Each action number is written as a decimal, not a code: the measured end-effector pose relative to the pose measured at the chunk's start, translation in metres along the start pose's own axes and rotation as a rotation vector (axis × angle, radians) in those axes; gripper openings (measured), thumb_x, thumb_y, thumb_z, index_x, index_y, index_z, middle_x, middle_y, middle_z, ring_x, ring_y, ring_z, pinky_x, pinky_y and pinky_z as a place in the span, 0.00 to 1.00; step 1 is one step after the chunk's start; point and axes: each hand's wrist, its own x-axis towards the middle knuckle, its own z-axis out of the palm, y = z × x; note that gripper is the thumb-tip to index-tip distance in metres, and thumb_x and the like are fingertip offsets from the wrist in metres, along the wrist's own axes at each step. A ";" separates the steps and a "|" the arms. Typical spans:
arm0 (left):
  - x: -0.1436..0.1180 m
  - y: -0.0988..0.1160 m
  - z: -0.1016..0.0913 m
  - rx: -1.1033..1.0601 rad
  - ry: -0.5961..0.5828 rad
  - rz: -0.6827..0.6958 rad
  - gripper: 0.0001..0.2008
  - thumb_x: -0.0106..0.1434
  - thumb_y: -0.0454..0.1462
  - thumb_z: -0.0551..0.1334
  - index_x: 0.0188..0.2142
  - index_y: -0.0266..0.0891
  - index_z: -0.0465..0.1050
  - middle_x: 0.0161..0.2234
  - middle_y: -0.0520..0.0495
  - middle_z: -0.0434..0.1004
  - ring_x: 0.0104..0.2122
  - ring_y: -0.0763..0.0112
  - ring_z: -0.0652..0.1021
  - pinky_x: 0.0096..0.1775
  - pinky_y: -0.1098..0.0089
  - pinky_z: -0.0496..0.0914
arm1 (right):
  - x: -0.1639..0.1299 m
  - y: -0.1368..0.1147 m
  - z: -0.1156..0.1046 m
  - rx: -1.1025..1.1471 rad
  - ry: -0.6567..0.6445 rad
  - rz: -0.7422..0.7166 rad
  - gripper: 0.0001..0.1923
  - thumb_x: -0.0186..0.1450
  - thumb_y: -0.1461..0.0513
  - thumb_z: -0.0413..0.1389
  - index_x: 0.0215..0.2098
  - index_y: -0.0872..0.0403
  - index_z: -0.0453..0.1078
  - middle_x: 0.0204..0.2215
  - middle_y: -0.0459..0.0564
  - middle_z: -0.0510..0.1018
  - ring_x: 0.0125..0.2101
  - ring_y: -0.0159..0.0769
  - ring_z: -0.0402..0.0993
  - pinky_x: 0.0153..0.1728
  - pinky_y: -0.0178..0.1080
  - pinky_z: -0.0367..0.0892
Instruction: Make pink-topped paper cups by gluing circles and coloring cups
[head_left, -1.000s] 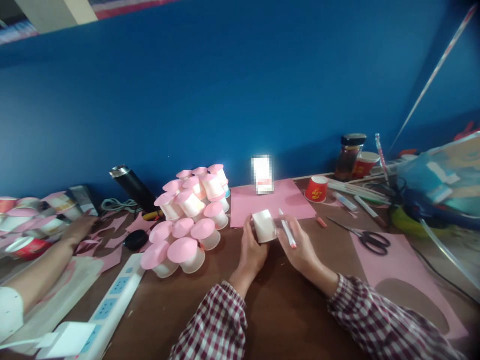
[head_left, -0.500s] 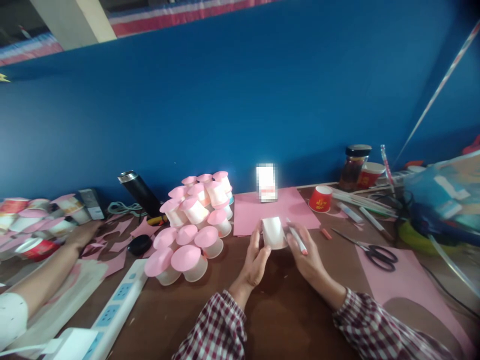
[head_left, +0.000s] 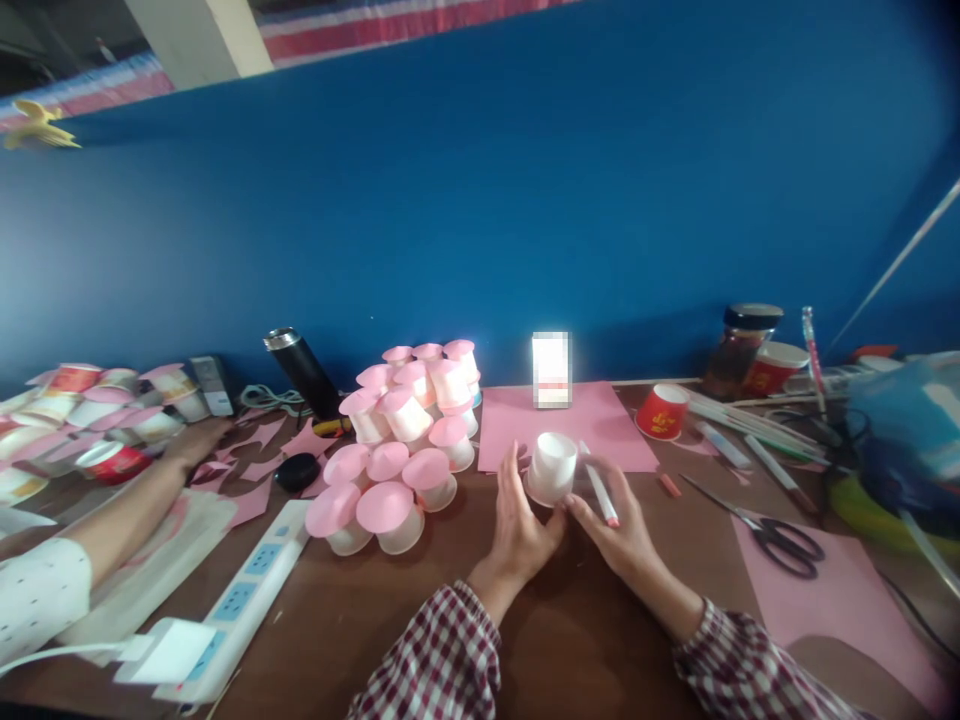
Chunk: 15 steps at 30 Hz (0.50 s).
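Note:
A plain white paper cup (head_left: 555, 470) is upside down in front of me, its wide rim lowest. My left hand (head_left: 521, 520) curves round its left side, with the thumb at the front near the rim. My right hand (head_left: 619, 520) comes in from the right and grips a white marker (head_left: 600, 490) with a red end, while its thumb reaches toward the cup's lower edge. Behind the cup lies pink paper (head_left: 600, 420). To the left stand several upturned cups topped with pink discs (head_left: 386, 508).
Scissors (head_left: 784, 540) lie on pink paper at right, near a red paper cup (head_left: 661, 412). At left are a power strip (head_left: 247, 600), a black lid (head_left: 296, 472) and a black flask (head_left: 300, 370). Another person's arm (head_left: 127, 510) reaches in from the left.
The white cup has gone from tilted toward me to nearly upright, upside down. My left thumb has shifted right along its front, and my right thumb has come closer. The view has turned slightly left.

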 end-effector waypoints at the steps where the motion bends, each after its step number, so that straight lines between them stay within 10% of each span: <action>1: -0.001 -0.001 0.001 0.062 -0.002 0.033 0.43 0.56 0.39 0.63 0.64 0.35 0.38 0.58 0.30 0.56 0.56 0.52 0.65 0.54 0.51 0.64 | 0.000 0.001 0.000 -0.004 0.002 -0.004 0.25 0.59 0.55 0.59 0.52 0.51 0.59 0.47 0.54 0.72 0.46 0.44 0.71 0.45 0.45 0.69; 9: -0.003 0.002 -0.005 0.242 -0.024 0.287 0.42 0.58 0.39 0.60 0.64 0.29 0.38 0.59 0.27 0.55 0.59 0.49 0.59 0.55 0.51 0.63 | 0.003 0.006 -0.001 0.161 0.096 0.096 0.29 0.54 0.55 0.64 0.51 0.52 0.63 0.45 0.53 0.72 0.46 0.45 0.69 0.48 0.48 0.65; 15: 0.000 0.005 -0.017 0.168 0.076 0.114 0.33 0.64 0.38 0.50 0.64 0.31 0.37 0.62 0.29 0.46 0.62 0.51 0.53 0.58 0.47 0.55 | 0.007 0.006 -0.002 0.529 0.126 0.249 0.29 0.55 0.53 0.63 0.52 0.50 0.64 0.41 0.51 0.76 0.43 0.43 0.72 0.44 0.45 0.69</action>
